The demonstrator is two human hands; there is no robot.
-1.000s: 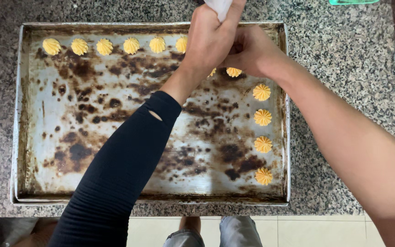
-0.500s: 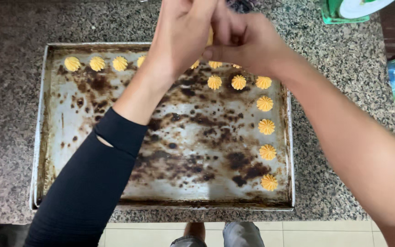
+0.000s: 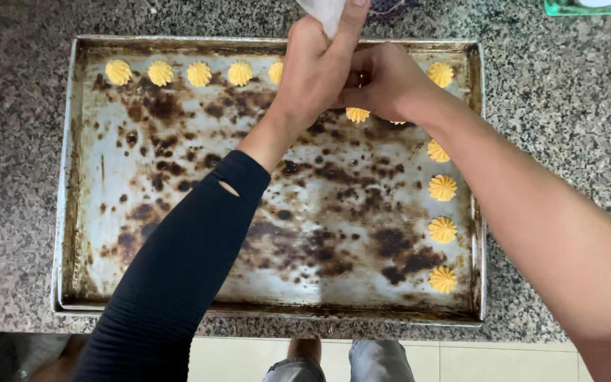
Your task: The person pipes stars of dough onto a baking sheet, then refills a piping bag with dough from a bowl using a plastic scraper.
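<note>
Your left hand (image 3: 316, 74) was wrapped tight around the white piping bag (image 3: 325, 10), right hand (image 3: 383, 81) closed at its lower end, right over the stained baking tray (image 3: 72, 177), fresh yellow swirl (image 3: 357, 114) underneath.

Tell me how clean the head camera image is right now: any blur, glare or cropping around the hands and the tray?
Head view: even, soft light with no hard glare on the baking tray; piped dough rosettes look sharp. The left hand and right hand are in focus, casting only faint shadows. The white piping bag is cropped by the top edge.
</note>
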